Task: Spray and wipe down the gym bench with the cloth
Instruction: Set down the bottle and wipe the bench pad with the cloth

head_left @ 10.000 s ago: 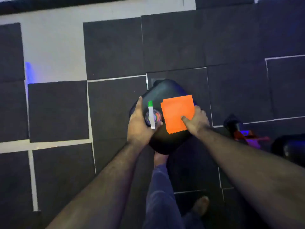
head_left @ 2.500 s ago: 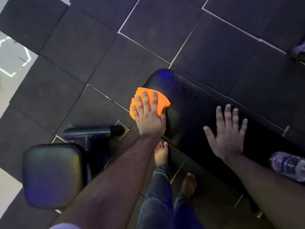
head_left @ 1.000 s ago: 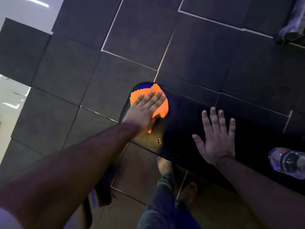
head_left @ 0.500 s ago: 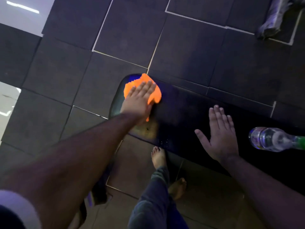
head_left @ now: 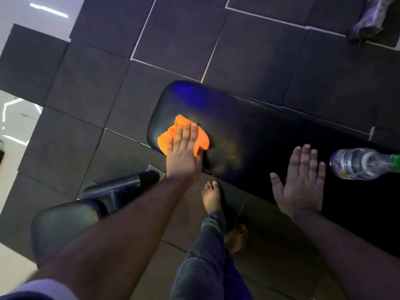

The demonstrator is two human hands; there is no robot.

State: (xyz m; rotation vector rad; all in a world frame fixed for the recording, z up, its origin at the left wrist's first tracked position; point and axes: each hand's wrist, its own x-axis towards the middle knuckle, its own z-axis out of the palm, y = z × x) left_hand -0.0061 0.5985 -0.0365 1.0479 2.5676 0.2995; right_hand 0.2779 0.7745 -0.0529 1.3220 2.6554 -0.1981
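**Near edge of the bench: cloth under a flat palm**

Nearest the camera, two bare feet stand beside the black bench (head_left: 259, 135), whose right end is lost in shadow. Its long axis runs from upper left to lower right. The right hand (head_left: 299, 182) rests open and empty on it. The left hand (head_left: 184, 152) presses flat on the orange cloth (head_left: 173, 135), fingers extended, near the rounded left end. A clear spray bottle (head_left: 359, 163), cut off at the frame edge, lies on its side.

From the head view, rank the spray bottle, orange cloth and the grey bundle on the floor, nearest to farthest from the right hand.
Measured from the right hand, flat on the bench:
1. Spray bottle, lying on the bench just right of the fingertips.
2. Orange cloth, at the bench's left end under the left hand.
3. Grey bundle, on the floor at the top right corner.
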